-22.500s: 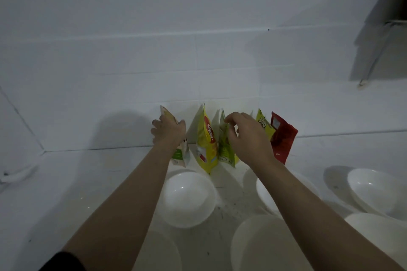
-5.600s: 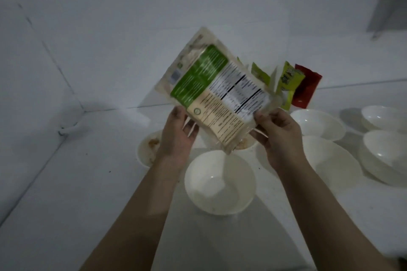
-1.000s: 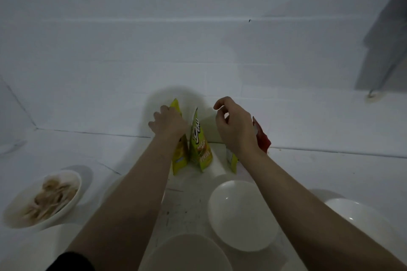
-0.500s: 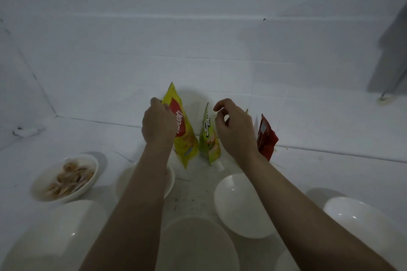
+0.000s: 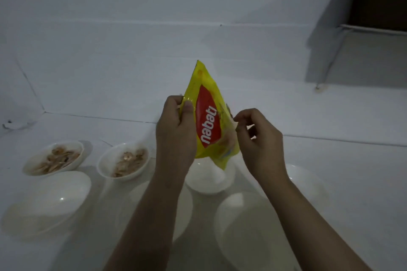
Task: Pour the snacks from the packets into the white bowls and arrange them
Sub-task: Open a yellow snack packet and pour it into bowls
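Head view looks down on a white surface meeting a white tiled wall, dimly lit. Several white bowls sit on it. A large empty white bowl lies at about five o'clock, another large empty white bowl at eight o'clock. Two smaller white bowls holding pale brown snacks stand at nine o'clock: the far-left filled bowl and, just beside it, the second filled bowl. A small empty white bowl sits at the centre, directly under the packet, probably the one meant to catch its contents.

Raised above that bowl is a yellow foil snack packet with a red label, tilted with one corner pointing up toward twelve o'clock. The left hand grips its left edge, thumb pressed on the front, steadying it. The right hand has curled fingers pinching the packet's right edge, likely to tear it open. The packet looks sealed, so pouring has not begun; two bowls are filled and the others await snacks.
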